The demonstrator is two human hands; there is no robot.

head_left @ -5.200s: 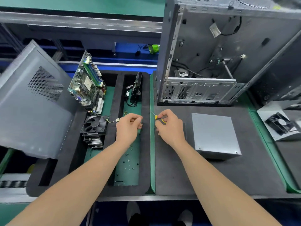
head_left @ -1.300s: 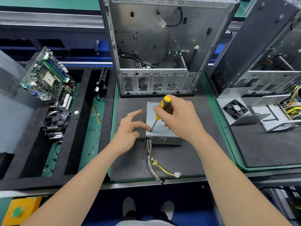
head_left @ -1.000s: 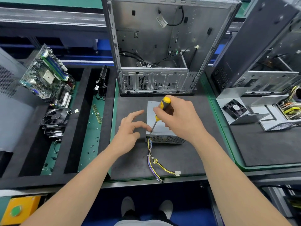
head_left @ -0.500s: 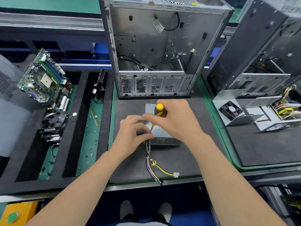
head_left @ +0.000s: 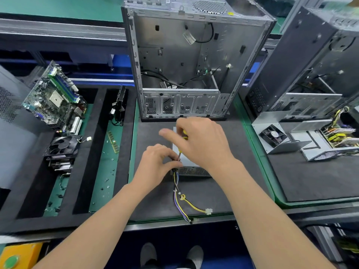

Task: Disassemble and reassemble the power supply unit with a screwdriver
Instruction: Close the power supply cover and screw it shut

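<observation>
A grey metal power supply unit (head_left: 191,169) lies on the black mat in front of me, mostly covered by my hands, with a bundle of coloured wires (head_left: 180,197) running from its near left corner toward the table edge. My right hand (head_left: 200,142) grips a yellow-and-black screwdriver (head_left: 179,153) held upright, tip down at the unit's near left corner. My left hand (head_left: 157,164) pinches the screwdriver's shaft near the tip, at that same corner.
An open computer case (head_left: 186,61) stands upright just behind the unit. A motherboard (head_left: 54,100), a cooler fan (head_left: 62,147) and loose screws lie in the black foam tray (head_left: 124,144) to the left. Another case (head_left: 310,61) and an opened power supply (head_left: 328,140) are to the right.
My left hand moved in from spread fingers beside the unit to pinching the screwdriver shaft. My right hand has turned over the top of the handle, now mostly hiding it.
</observation>
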